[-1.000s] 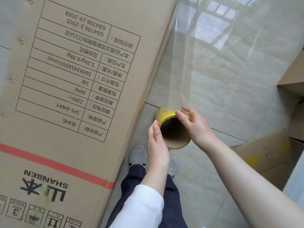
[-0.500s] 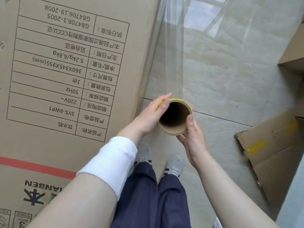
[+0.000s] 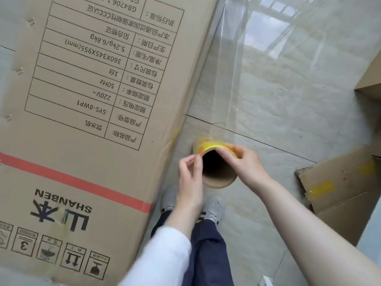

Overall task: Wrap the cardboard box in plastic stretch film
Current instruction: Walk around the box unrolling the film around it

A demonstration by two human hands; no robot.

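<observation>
A tall brown cardboard box with black printed tables and a red stripe fills the left of the head view. A stretch film roll, a brown cardboard tube with a yellow rim, is seen end-on just right of the box's edge. My left hand pinches its left rim. My right hand grips its upper right rim. A clear sheet of stretch film runs from the roll up along the box's right edge.
The floor is glossy beige tile. Flattened cardboard with yellow tape lies at the right, and another box corner sits at the right edge. My feet in grey shoes stand below the roll.
The roll has turned and shifted in my hands. My left hand went from reaching over the roll's top to pinching its left rim, and my right hand went from under it to its upper right.
</observation>
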